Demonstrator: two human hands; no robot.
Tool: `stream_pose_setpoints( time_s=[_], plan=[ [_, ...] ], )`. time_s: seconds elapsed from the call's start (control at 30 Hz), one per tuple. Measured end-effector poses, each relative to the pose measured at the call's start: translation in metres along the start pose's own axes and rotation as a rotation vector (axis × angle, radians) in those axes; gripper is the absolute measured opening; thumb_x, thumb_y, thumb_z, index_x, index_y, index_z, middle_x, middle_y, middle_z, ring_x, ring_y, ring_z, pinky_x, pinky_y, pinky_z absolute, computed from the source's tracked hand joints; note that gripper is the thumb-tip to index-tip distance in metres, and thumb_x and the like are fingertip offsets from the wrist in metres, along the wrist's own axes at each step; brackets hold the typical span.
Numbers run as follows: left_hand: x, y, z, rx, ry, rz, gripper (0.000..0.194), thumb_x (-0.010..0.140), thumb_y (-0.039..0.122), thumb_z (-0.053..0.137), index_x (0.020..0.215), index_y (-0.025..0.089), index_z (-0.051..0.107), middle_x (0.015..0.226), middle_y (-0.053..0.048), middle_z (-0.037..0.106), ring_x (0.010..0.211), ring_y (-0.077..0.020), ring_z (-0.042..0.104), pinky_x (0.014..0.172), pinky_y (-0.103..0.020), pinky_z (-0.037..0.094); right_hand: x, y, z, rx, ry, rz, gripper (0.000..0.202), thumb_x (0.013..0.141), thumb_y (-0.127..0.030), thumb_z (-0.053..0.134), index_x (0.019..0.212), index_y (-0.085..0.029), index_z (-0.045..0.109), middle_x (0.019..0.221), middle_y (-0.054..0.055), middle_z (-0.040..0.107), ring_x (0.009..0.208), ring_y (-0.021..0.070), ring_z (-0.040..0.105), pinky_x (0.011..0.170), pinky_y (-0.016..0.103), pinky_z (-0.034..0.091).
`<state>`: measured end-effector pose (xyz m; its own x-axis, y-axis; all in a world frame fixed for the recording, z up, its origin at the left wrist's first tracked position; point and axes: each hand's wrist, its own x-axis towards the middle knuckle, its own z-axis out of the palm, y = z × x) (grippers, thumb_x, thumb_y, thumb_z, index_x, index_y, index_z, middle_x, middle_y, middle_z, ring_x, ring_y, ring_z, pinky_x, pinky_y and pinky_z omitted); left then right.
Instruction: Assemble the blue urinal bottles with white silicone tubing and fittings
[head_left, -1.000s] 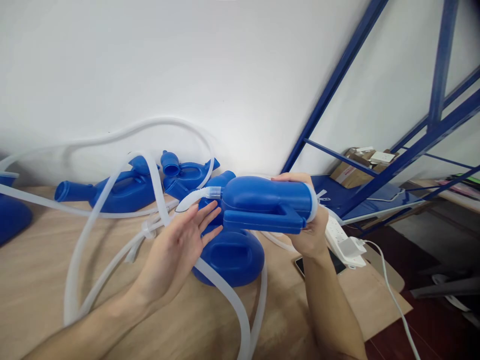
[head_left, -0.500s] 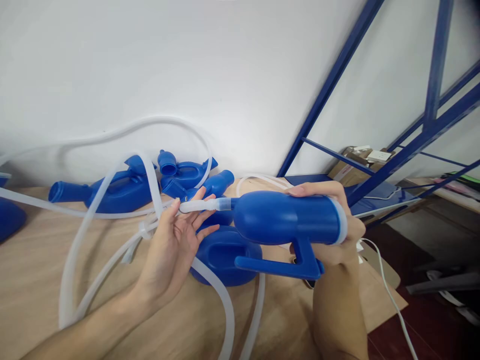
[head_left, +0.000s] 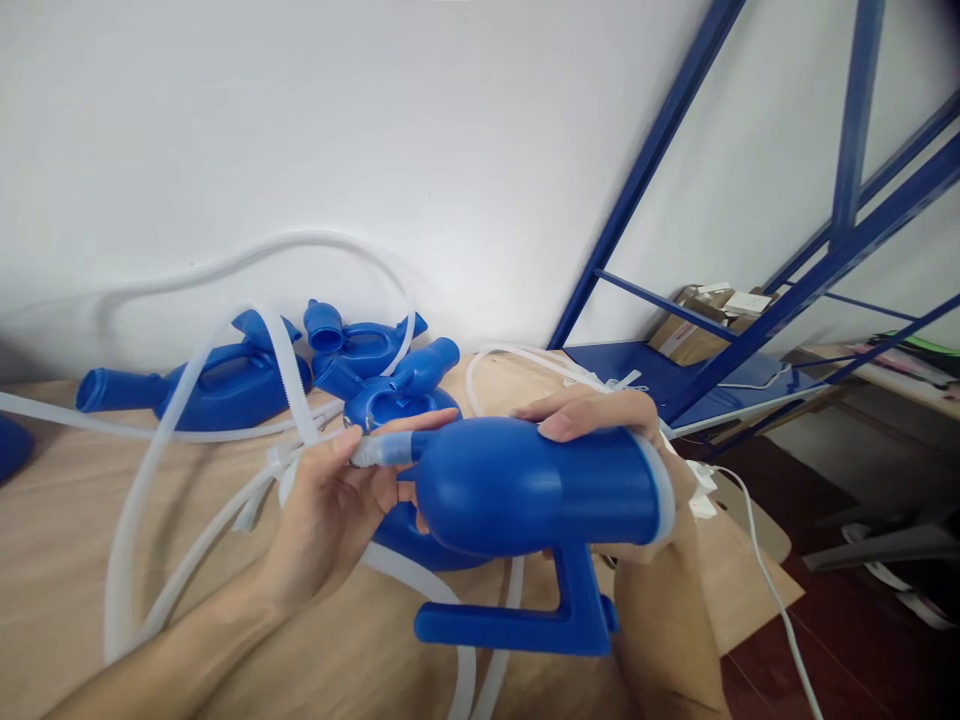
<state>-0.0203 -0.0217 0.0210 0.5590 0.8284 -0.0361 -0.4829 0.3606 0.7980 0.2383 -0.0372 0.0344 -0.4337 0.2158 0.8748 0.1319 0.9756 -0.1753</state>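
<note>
My right hand [head_left: 600,415] is wrapped round a blue plastic cup with a handle [head_left: 525,490], from its wide, white-rimmed end; part of the hand is hidden behind it. The cup lies sideways in the air, its narrow nozzle pointing left and its handle hanging below. A clear hose [head_left: 384,449] is fitted over the nozzle. My left hand [head_left: 337,500] pinches this hose close to the nozzle, with fingers stretched beneath it. Behind the cup, a blue plastic bottle [head_left: 427,540] on the table is partly covered.
More blue bottles [head_left: 225,385] lie on the wooden table [head_left: 60,560] near the white wall. Coils of translucent hose [head_left: 127,530] loop across the left side. At right stand a blue metal rack [head_left: 645,160] with a cardboard box [head_left: 686,340], and a white cable [head_left: 772,580] hangs down.
The cup has moved down and left, closer to the camera. My left hand has shifted its grip on the hose nearer to the nozzle, its fingers now partly behind the cup.
</note>
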Motion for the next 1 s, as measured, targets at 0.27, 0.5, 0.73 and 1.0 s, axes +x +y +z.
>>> stream_pose_setpoints(
  time_s=[0.27, 0.5, 0.73, 1.0],
  plan=[
    [0.009, -0.008, -0.001, -0.069, 0.038, -0.087, 0.04, 0.076, 0.061, 0.086, 0.093, 0.025, 0.085, 0.082, -0.005, 0.079, 0.101, -0.0339, 0.076, 0.09, -0.042, 0.063, 0.003, 0.001, 0.001, -0.024, -0.09, 0.034, 0.014, 0.089, -0.029, 0.081, 0.098, -0.024, 0.072, 0.138, 0.009, 0.066, 0.126, 0.0314, 0.07, 0.106, 0.05, 0.062],
    [0.008, -0.011, 0.003, -0.188, 0.239, 0.016, 0.059, 0.074, 0.056, 0.09, 0.122, 0.024, 0.077, 0.103, -0.005, 0.077, 0.086, -0.0242, 0.073, 0.068, -0.032, 0.061, 0.004, 0.003, -0.003, -0.063, -0.092, 0.05, 0.01, 0.09, -0.028, 0.081, 0.091, -0.02, 0.074, 0.141, 0.01, 0.066, 0.127, 0.0316, 0.069, 0.106, 0.049, 0.062],
    [0.011, -0.007, 0.004, -0.023, 0.254, 0.34, 0.041, 0.072, 0.041, 0.092, 0.058, 0.019, 0.061, 0.059, 0.003, 0.054, 0.049, -0.009, 0.049, 0.042, -0.021, 0.04, 0.006, -0.003, -0.008, -0.092, -0.091, 0.069, 0.011, 0.092, -0.032, 0.078, 0.092, -0.023, 0.072, 0.138, 0.009, 0.069, 0.124, 0.0307, 0.072, 0.101, 0.047, 0.066],
    [0.016, -0.004, -0.003, 0.005, 0.295, 0.242, 0.021, 0.078, 0.033, 0.084, 0.069, 0.017, 0.074, 0.062, -0.001, 0.058, 0.053, -0.0104, 0.051, 0.045, -0.021, 0.042, 0.007, -0.002, -0.005, -0.097, -0.105, 0.003, 0.009, 0.092, -0.028, 0.078, 0.097, -0.022, 0.073, 0.137, 0.01, 0.069, 0.125, 0.0305, 0.072, 0.105, 0.048, 0.064]
  ],
)
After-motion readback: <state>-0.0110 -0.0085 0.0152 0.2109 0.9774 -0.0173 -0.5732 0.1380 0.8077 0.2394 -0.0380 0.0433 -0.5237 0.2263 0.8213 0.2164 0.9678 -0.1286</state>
